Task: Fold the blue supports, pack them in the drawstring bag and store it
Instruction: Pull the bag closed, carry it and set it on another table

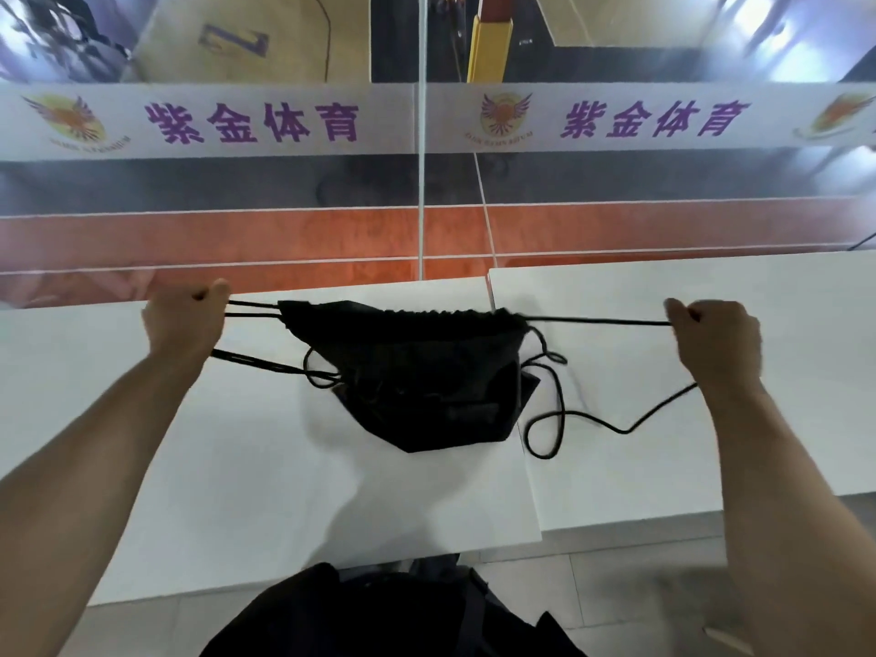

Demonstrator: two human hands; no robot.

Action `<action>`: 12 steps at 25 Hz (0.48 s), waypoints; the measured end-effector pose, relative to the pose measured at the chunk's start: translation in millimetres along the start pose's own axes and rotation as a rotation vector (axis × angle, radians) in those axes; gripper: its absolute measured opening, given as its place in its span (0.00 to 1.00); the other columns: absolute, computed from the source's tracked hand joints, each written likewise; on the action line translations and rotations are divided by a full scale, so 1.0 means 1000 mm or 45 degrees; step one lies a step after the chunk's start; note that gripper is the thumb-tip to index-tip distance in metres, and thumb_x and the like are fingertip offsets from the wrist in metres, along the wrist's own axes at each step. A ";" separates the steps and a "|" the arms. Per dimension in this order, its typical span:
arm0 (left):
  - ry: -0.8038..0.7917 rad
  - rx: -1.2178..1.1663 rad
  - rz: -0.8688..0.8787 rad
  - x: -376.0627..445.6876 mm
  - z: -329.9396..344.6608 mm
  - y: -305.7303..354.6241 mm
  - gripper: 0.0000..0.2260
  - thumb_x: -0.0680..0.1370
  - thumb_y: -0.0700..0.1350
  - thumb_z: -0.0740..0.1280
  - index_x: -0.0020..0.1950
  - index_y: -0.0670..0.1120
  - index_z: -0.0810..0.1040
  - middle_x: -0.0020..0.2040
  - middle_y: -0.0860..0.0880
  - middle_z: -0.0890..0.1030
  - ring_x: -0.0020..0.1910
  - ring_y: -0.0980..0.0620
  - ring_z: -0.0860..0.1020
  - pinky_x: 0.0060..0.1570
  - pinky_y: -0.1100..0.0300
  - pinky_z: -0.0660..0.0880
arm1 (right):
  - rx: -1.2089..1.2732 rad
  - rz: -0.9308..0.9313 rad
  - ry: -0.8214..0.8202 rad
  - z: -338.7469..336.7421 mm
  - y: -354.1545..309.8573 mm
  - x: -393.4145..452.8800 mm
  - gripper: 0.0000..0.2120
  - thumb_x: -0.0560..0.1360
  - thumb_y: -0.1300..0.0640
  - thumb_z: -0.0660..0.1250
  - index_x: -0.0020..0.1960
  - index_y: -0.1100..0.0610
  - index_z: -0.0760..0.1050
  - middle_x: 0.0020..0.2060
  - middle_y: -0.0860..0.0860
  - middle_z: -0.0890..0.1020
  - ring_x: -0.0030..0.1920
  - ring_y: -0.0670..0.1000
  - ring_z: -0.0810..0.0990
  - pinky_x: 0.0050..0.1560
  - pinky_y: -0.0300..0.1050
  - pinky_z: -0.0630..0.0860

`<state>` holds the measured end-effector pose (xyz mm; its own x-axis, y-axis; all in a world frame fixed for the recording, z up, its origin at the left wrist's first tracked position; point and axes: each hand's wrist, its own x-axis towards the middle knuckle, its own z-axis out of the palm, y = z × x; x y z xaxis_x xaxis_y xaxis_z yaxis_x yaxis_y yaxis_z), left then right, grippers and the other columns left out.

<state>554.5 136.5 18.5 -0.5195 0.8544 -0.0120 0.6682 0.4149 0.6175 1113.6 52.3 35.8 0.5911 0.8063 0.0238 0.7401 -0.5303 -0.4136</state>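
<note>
A black drawstring bag lies on the white table, its gathered mouth at the far side. My left hand is fisted on the black cords coming out of the bag's left corner. My right hand is fisted on the cord from the right corner, which runs taut and straight to the bag. A slack length of cord loops on the table below my right hand. No blue supports are visible; the bag's inside is hidden.
A second white table butts against the first on the right, with a seam under the bag's right edge. Beyond the tables stands a glass wall with a white banner bearing purple characters. Grey floor tiles lie below.
</note>
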 end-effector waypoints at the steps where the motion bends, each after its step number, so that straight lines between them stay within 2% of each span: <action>1: 0.050 0.059 -0.046 0.007 -0.001 -0.008 0.21 0.79 0.53 0.62 0.36 0.36 0.76 0.35 0.34 0.77 0.42 0.35 0.78 0.51 0.48 0.74 | -0.019 0.060 0.025 0.000 0.011 0.001 0.25 0.80 0.49 0.64 0.28 0.61 0.69 0.25 0.59 0.72 0.37 0.67 0.77 0.37 0.50 0.70; 3: 0.028 0.118 -0.100 0.014 0.003 -0.012 0.22 0.80 0.54 0.60 0.37 0.37 0.76 0.37 0.35 0.79 0.45 0.32 0.80 0.57 0.45 0.75 | -0.025 0.163 0.007 0.008 0.021 0.001 0.23 0.80 0.49 0.62 0.30 0.61 0.70 0.27 0.60 0.73 0.41 0.67 0.77 0.40 0.50 0.69; 5: -0.071 0.040 -0.153 0.009 0.012 -0.002 0.23 0.79 0.57 0.60 0.40 0.37 0.78 0.34 0.41 0.81 0.42 0.34 0.81 0.54 0.48 0.77 | -0.079 0.182 -0.073 0.028 0.018 0.002 0.21 0.81 0.48 0.61 0.35 0.60 0.75 0.35 0.62 0.78 0.44 0.65 0.77 0.45 0.52 0.71; 6: -0.109 -0.012 -0.186 0.005 0.018 0.003 0.24 0.78 0.58 0.59 0.40 0.38 0.79 0.29 0.47 0.80 0.39 0.36 0.82 0.51 0.50 0.77 | -0.141 0.146 -0.137 0.041 0.009 -0.002 0.19 0.81 0.48 0.60 0.40 0.60 0.78 0.42 0.63 0.80 0.47 0.65 0.77 0.49 0.53 0.71; 8: -0.130 -0.078 -0.236 -0.001 0.028 0.009 0.23 0.78 0.58 0.59 0.35 0.40 0.76 0.27 0.49 0.76 0.35 0.38 0.82 0.44 0.54 0.75 | -0.235 -0.012 -0.253 0.066 -0.014 -0.016 0.13 0.80 0.52 0.61 0.56 0.57 0.80 0.57 0.62 0.79 0.57 0.65 0.77 0.58 0.56 0.71; 9: -0.131 -0.089 -0.244 -0.004 0.032 0.009 0.23 0.78 0.58 0.59 0.34 0.41 0.74 0.28 0.47 0.75 0.34 0.38 0.82 0.40 0.55 0.74 | -0.184 -0.128 -0.357 0.077 -0.027 -0.026 0.14 0.78 0.55 0.63 0.62 0.53 0.77 0.62 0.59 0.77 0.62 0.63 0.75 0.62 0.56 0.69; 12: -0.162 -0.083 -0.235 -0.011 0.041 0.006 0.23 0.80 0.58 0.59 0.35 0.41 0.72 0.29 0.46 0.70 0.30 0.40 0.81 0.32 0.56 0.67 | -0.067 -0.477 -0.785 0.106 -0.066 -0.070 0.33 0.68 0.53 0.70 0.72 0.45 0.66 0.69 0.50 0.71 0.68 0.56 0.70 0.70 0.55 0.61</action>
<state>585.9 142.4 -9.7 -0.5558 0.8000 -0.2263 0.5301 0.5507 0.6448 989.6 59.1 -34.7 0.0176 0.9294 -0.3688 0.8811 -0.1887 -0.4336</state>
